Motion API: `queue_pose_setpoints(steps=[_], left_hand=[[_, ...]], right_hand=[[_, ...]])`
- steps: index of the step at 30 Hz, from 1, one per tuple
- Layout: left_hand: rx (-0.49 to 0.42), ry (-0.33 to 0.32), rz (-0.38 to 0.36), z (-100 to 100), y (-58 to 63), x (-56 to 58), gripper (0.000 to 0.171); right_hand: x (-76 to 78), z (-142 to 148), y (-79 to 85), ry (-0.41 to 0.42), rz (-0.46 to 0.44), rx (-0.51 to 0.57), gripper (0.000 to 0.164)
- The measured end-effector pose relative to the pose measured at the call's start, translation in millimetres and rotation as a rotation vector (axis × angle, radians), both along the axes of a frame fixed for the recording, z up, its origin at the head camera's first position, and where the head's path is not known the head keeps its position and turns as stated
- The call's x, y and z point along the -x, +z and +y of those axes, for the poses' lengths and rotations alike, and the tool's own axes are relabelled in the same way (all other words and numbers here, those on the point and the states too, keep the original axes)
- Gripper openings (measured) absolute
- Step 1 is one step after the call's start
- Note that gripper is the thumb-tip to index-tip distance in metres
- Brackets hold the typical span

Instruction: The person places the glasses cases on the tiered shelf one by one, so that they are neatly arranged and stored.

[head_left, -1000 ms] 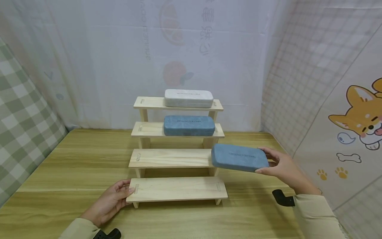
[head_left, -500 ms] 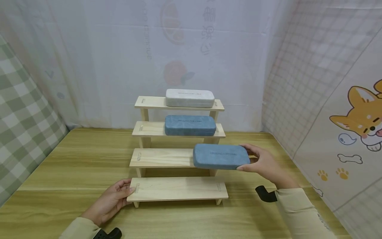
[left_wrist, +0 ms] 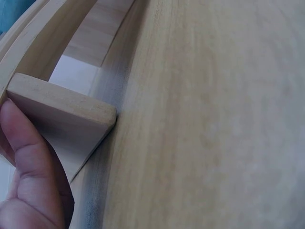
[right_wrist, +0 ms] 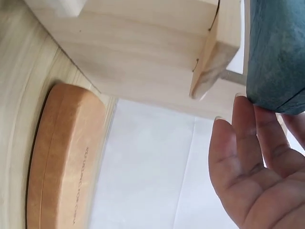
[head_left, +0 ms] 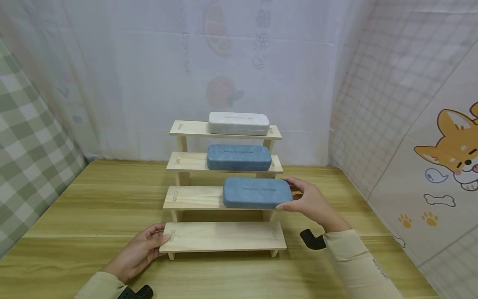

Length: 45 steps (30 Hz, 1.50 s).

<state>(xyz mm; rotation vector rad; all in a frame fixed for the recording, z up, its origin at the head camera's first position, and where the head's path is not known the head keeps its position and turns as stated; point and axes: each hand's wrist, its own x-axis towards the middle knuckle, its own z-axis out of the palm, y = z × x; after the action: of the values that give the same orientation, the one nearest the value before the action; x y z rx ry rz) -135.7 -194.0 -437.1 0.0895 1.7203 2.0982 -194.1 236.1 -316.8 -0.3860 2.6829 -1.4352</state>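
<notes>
Above one shelf [head_left: 198,197], seemingly, right fingers [right_wrist: 248,138] grip a blue case [head_left: 254,193].

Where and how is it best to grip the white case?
The white case is probably best gripped by its right end, coming from the right: it lies flat and lengthwise along the top shelf, and that end sits near the shelf's right end, with nothing beside it.

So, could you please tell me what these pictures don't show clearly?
Head: lettering on the held blue case, too small to read.
Right wrist: one end of the orange case, cut off by the bottom edge.
Left wrist: part of the left hand, cut off by picture edges.
</notes>
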Motion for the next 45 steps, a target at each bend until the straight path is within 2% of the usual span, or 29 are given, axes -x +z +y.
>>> queue_pose_setpoints(steps=[5, 25, 45], left_hand=[[-0.003, 0.003, -0.003, 0.0, -0.4, 0.1, 0.066], [-0.012, -0.003, 0.003, 0.8, -1.4, 0.1, 0.064], [-0.023, -0.008, 0.013, 0.4, -1.5, 0.7, 0.065]], right_hand=[[2.8, -9.8, -0.6, 0.003, -0.018, 0.014, 0.089], [8.4, -32.6, -1.7, 0.01, -0.005, -0.099, 0.09], [13.0, -37.7, -0.9, 0.063, -0.027, -0.128, 0.091]])
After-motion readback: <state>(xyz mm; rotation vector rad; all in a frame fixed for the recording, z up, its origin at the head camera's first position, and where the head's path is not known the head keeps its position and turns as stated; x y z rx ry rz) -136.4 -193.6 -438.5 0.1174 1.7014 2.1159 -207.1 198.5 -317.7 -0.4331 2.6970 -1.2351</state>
